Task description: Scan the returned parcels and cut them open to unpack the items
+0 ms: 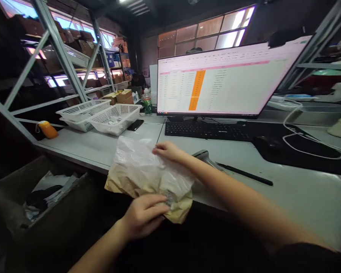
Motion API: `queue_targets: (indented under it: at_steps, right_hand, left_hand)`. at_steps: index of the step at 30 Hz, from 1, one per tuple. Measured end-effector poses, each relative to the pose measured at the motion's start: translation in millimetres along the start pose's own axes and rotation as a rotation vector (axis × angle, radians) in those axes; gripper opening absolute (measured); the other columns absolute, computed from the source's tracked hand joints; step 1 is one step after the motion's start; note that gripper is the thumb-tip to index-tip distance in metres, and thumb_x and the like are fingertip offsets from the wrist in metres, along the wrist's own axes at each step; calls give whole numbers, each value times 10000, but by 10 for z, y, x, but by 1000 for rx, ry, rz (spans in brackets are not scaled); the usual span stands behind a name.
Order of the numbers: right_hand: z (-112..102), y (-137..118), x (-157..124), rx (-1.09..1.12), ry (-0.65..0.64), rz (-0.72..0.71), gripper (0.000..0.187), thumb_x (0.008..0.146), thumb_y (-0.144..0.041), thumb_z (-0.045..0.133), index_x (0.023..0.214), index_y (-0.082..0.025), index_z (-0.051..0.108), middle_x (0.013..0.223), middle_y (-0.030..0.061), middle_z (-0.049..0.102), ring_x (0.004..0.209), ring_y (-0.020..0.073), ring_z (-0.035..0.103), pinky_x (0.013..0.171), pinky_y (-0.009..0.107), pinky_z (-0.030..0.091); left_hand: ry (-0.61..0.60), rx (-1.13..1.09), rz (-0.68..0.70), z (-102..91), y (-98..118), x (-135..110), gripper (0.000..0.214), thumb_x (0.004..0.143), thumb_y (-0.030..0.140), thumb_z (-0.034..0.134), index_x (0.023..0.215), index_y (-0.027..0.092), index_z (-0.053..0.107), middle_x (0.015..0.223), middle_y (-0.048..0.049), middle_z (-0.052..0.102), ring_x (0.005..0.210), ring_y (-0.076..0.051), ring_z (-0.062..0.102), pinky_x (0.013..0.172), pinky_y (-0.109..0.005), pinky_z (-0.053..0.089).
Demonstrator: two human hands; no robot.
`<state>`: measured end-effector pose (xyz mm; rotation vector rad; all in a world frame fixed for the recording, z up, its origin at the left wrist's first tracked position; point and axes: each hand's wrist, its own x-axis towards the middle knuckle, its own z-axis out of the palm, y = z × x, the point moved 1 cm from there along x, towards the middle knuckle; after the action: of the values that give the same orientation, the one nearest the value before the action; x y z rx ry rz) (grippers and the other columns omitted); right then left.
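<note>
A clear plastic bag with a tan item inside [142,172] lies over the front edge of the grey desk [287,189]. My left hand [143,216] pinches the bag's near edge, fingers closed on it. My right hand [167,151] presses on the bag's far right corner, fingers curled against the plastic. A grey handheld scanner [205,156] lies just right of my right wrist.
Two white mesh baskets [113,117] stand at the back left, a phone [135,124] beside them. A monitor [224,81], keyboard [207,130], mouse [268,144] and black pen [244,173] sit to the right. An open cardboard box [31,197] stands lower left. An orange object [47,129] lies at left.
</note>
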<state>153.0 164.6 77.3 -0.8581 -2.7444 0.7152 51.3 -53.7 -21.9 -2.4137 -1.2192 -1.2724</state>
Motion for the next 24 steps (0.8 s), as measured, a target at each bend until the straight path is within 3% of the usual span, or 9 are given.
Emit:
queue_targets:
  at_steps: [2,4,7,9,11,13,16,19,24]
  right_hand:
    - [-3,-104,-248,79,68,-114,293,965,-345,481,965,-155,703,833,18,692,756,149,594,688,237,399]
    - [10,-215,-557,147,106,-248,276,965,-352,506,941,-176,717,811,10,700,726,144,600,684,239,399]
    - [72,-360,-1009,95,103,-408,204,967,-283,542,974,-199,728,869,13,723,763,140,630,692,231,402]
    - [116,-405,-1233,-27,89,-407,186,974,-251,547,993,-210,728,874,13,722,759,139,636,669,232,395]
    - [138,-417,-1383,-198,79,-319,193,984,-288,552,1016,-209,725,860,28,712,748,160,638,649,254,394]
    - [141,-439,-1475,-333,90,-255,291,970,-392,581,1138,-185,696,924,65,708,806,205,646,682,288,419]
    - [177,-532,-1512,-327,120,-294,522,939,-515,595,1318,-156,597,1040,93,697,913,235,641,763,317,450]
    - [299,-608,-1462,-221,130,-339,306,993,-406,541,1118,-169,689,953,48,705,836,178,632,731,272,441]
    - [485,-565,-1411,-73,240,-355,181,966,-322,594,939,-178,702,851,3,689,745,127,598,700,237,420]
  left_hand:
    - [400,101,-121,-415,-245,19,527,844,178,707,1336,299,563,1367,-77,566,1308,-234,511,1106,-408,440]
    - [687,70,-433,-761,-543,-1,750,805,323,779,1466,293,427,1522,-104,406,1423,-279,367,1175,-463,329]
    - [554,-363,-814,-857,-880,-87,795,728,591,782,1369,183,547,1400,-175,532,1315,-340,493,1062,-436,450]
    - [458,-561,-998,-687,-909,-180,698,676,674,773,1075,107,693,1029,-167,694,986,-318,662,828,-375,555]
    - [455,-608,-1116,-473,-780,-256,641,670,728,737,794,102,678,706,-90,649,653,-222,620,584,-290,510]
    - [419,-549,-1105,-298,-558,-256,631,750,748,647,644,128,599,574,-41,556,516,-157,505,473,-244,406]
    - [168,-449,-822,-132,-202,-95,573,926,635,483,631,152,572,615,-50,563,562,-163,513,522,-256,414]
    - [21,-414,-564,-35,23,77,488,1011,470,370,691,170,583,692,-59,586,640,-178,555,616,-271,449]
    - [4,-373,-415,5,83,95,414,1016,328,341,707,175,571,669,-42,541,599,-157,525,573,-265,402]
